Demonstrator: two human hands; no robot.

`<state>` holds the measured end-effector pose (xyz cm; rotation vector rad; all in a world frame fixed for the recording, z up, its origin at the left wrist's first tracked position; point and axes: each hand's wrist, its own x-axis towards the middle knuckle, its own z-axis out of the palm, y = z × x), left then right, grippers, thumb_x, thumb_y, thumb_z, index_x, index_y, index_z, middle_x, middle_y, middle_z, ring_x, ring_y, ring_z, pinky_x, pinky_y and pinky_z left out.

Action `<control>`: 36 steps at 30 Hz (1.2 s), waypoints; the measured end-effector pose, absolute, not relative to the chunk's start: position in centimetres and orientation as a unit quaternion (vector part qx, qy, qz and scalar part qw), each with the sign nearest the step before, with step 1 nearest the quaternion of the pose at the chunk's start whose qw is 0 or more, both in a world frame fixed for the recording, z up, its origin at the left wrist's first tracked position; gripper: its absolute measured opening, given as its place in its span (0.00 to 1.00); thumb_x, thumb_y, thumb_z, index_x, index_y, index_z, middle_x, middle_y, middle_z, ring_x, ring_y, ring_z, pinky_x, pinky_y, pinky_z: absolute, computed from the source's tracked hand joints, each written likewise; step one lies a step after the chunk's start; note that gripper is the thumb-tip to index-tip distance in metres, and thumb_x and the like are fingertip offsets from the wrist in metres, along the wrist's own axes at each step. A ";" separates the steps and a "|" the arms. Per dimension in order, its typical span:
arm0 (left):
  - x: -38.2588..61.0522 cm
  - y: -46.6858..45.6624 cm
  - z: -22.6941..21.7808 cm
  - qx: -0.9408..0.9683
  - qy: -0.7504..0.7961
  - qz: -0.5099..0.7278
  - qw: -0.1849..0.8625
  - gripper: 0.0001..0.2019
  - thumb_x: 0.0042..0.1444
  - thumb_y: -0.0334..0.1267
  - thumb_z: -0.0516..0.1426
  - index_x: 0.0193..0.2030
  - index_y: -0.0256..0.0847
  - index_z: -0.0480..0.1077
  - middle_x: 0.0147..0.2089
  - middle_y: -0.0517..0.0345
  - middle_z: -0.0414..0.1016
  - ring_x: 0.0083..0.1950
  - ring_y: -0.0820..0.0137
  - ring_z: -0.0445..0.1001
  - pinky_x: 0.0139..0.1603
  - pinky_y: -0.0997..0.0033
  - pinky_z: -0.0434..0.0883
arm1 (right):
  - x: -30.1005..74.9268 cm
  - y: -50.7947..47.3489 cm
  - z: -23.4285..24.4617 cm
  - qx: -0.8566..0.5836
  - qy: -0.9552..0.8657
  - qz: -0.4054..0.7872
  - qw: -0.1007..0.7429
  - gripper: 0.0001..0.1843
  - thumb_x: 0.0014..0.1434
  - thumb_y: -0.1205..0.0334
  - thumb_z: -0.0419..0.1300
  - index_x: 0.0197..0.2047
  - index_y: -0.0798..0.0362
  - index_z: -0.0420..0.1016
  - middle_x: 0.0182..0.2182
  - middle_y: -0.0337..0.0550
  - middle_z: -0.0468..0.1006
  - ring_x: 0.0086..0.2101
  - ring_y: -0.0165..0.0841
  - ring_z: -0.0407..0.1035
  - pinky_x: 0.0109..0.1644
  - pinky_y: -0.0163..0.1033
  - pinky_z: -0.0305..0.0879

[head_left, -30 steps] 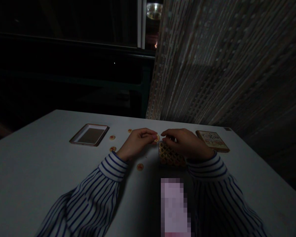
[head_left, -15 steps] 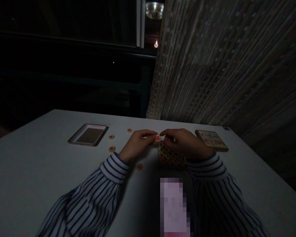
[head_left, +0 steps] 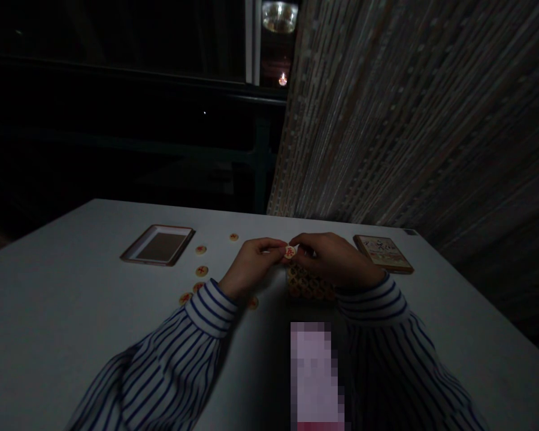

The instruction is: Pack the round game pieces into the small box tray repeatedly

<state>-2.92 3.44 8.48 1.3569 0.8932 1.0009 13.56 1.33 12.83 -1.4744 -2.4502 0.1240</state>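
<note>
My left hand (head_left: pixel 255 264) pinches a round Chinese chess piece (head_left: pixel 290 252) with a red character between thumb and fingers. From the other side, the fingertips of my right hand (head_left: pixel 335 257) close on the same piece. Just below, stacked rows of Chinese chess pieces (head_left: pixel 308 284) stand on the table, partly covered by my right hand. Loose red-marked pieces lie to the left, among them one piece (head_left: pixel 202 271) near my left wrist and another piece (head_left: pixel 252 303) partly behind my left forearm.
An open, shallow box tray (head_left: pixel 179 254) lies at the left on the white table (head_left: pixel 94 335). A flat box with a printed cover (head_left: pixel 384 252) is at the right. A bead curtain (head_left: pixel 363 120) hangs behind the table. A pixelated pink patch (head_left: pixel 317 371) covers the near middle.
My right fingertips have come onto the piece in my left hand, and it has tilted slightly. My left forearm has shifted a little, showing more of the loose pieces beside it.
</note>
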 end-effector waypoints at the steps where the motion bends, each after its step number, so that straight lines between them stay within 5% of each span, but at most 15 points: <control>1: -2.9 3.4 8.4 0.583 0.379 0.427 0.577 0.10 0.45 0.35 0.59 0.35 0.33 0.73 0.34 0.53 0.76 0.36 0.71 0.73 0.41 0.71 0.69 | 13.6 1.4 12.8 -0.512 -0.847 0.045 0.137 0.13 0.54 0.61 0.52 0.43 0.49 0.70 0.32 0.39 0.75 0.32 0.30 0.67 0.34 0.32 0.56; 21: -2.0 3.4 7.0 0.546 0.404 0.439 0.588 0.12 0.44 0.35 0.59 0.37 0.32 0.68 0.31 0.52 0.75 0.33 0.71 0.74 0.40 0.69 0.69 | 13.7 1.6 12.6 -0.516 -0.852 0.039 0.083 0.15 0.54 0.55 0.52 0.44 0.49 0.69 0.35 0.40 0.75 0.33 0.30 0.67 0.32 0.32 0.54; 36: -2.0 3.6 6.4 0.602 0.404 0.403 0.558 0.09 0.46 0.32 0.56 0.37 0.33 0.67 0.25 0.59 0.73 0.27 0.75 0.71 0.29 0.76 0.67 | 13.6 1.6 12.4 -0.533 -0.844 0.049 0.027 0.17 0.52 0.50 0.52 0.40 0.51 0.71 0.33 0.43 0.75 0.33 0.32 0.67 0.29 0.33 0.53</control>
